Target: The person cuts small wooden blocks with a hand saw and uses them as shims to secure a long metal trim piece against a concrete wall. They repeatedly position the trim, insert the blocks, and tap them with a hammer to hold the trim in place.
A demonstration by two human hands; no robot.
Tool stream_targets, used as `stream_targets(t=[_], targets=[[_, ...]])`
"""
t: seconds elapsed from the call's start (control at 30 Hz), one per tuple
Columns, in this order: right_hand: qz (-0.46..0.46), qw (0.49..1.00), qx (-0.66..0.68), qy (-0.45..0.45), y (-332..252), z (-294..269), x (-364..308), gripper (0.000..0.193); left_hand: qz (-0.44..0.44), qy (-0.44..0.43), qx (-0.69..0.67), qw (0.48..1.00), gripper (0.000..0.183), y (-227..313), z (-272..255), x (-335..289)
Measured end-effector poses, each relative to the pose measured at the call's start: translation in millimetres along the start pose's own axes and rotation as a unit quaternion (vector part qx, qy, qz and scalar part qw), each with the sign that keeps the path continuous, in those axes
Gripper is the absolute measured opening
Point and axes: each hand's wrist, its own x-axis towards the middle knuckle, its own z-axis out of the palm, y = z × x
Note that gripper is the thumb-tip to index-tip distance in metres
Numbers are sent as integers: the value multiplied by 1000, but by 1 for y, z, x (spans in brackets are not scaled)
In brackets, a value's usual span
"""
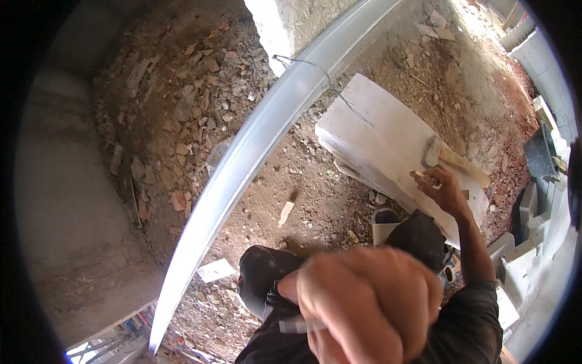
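Note:
My right hand (442, 189) is over a pale slab (370, 115), its fingers closed on a small piece of wood (417, 176). Right beside its fingertips a hammer (464, 167) with a wooden handle lies on the slab. My left hand (370, 297) is raised very near the camera, large and blurred, with its fingers folded. A greyish flat strip (297, 326) sticks out at its left side; I cannot make out what it is. My dark-clothed knees (267, 270) are bent below.
A long shiny metal profile (260, 142) crosses from lower left to the top, with thin wire (309, 62) around it by a concrete pillar (303, 24). Rubble (188, 103) covers the ground. At the right are a black bucket (539, 155) and pale blocks (521, 267).

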Motion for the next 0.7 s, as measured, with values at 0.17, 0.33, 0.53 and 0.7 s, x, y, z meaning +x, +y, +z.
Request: stream_targets(t=[0.17,0.33,0.53,0.7], targets=[[19,991,62,116,6,-2,5,33,-160,53,395,903,13,-53,-91,25],[-34,971,171,162,-30,0,13,39,-327,44,534,778,30,-114,-172,-21],[37,975,213,61,-23,2,8,41,-481,17,437,760,27,-117,-173,-31],[-26,991,104,77,-3,-15,-3,39,-470,99,401,780,19,-131,-187,-41]])
